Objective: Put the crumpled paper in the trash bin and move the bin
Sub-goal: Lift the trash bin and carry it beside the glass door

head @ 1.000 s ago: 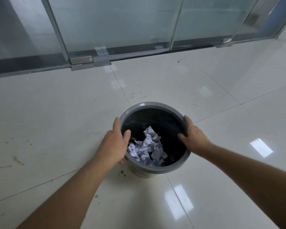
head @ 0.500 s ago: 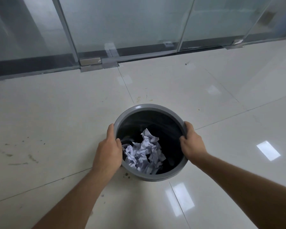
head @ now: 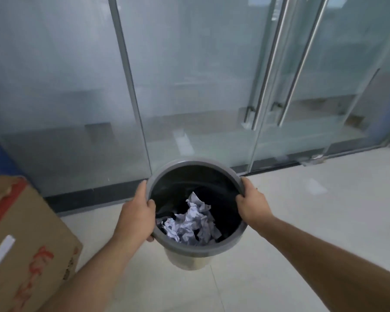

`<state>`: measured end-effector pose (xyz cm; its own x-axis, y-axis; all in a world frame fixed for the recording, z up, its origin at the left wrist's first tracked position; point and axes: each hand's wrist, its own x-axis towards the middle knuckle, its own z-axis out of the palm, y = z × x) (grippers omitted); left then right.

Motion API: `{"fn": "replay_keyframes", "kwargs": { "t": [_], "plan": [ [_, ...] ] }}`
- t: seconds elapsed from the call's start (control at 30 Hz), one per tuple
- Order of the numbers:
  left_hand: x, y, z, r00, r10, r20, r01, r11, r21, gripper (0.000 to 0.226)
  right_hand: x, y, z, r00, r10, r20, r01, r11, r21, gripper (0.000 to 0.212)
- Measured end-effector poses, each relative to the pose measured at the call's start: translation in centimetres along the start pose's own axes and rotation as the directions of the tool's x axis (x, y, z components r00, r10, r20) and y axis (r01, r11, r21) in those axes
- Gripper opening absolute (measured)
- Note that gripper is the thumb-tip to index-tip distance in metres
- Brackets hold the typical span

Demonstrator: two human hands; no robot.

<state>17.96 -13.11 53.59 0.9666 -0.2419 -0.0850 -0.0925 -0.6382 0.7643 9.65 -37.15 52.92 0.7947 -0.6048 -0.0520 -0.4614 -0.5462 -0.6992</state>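
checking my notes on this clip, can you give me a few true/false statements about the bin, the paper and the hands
1. Both hands grip the trash bin rim: left hand, right hand. True.
2. The crumpled paper lies on the floor. False: it is inside the bin.
3. A cardboard box sits to the left of the bin. True.
4. The bin is white with a lid on. False: it is grey, dark inside and open.
5. Glass doors stand ahead. True.

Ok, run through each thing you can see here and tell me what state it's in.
Trash bin: upright, gripped at its rim by both hands.
Crumpled paper: inside the bin.
Left hand: grip closed on the bin's left rim.
Right hand: grip closed on the right rim.
Cardboard box: closed, on the floor at left.
Glass doors: shut.
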Motion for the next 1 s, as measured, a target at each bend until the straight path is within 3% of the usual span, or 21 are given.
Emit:
{"fn": "replay_keyframes", "kwargs": {
  "t": [0.2, 0.4, 0.77, 1.0],
  "plan": [
    [-1.4, 15.1, -14.6, 0.991, 0.027, -0.132, -0.037, 0.997, -0.071, 0.045, 0.2, -16.7, -14.2, 0.994, -0.101, -0.047, 0.103, 0.994, 0.044, 0.053],
    [-4.6, 22.1, -23.4, 0.968, 0.120, -0.222, -0.136, 0.989, -0.058, 0.033, -2.1, -25.0, -21.0, 0.976, -0.210, -0.061, 0.217, 0.964, 0.152, 0.046],
    [-7.4, 22.7, -28.0, 0.960, 0.127, -0.248, -0.148, 0.987, -0.065, 0.026, -5.0, -28.5, -21.8, 0.974, -0.223, -0.032, 0.224, 0.949, 0.220, 0.044],
    [-6.0, 27.2, -25.1, 0.967, 0.222, -0.123, -0.232, 0.970, -0.074, 0.026, -6.2, -25.2, -26.7, 0.985, -0.111, -0.131, 0.138, 0.967, 0.214, 0.043]
  ]
}}
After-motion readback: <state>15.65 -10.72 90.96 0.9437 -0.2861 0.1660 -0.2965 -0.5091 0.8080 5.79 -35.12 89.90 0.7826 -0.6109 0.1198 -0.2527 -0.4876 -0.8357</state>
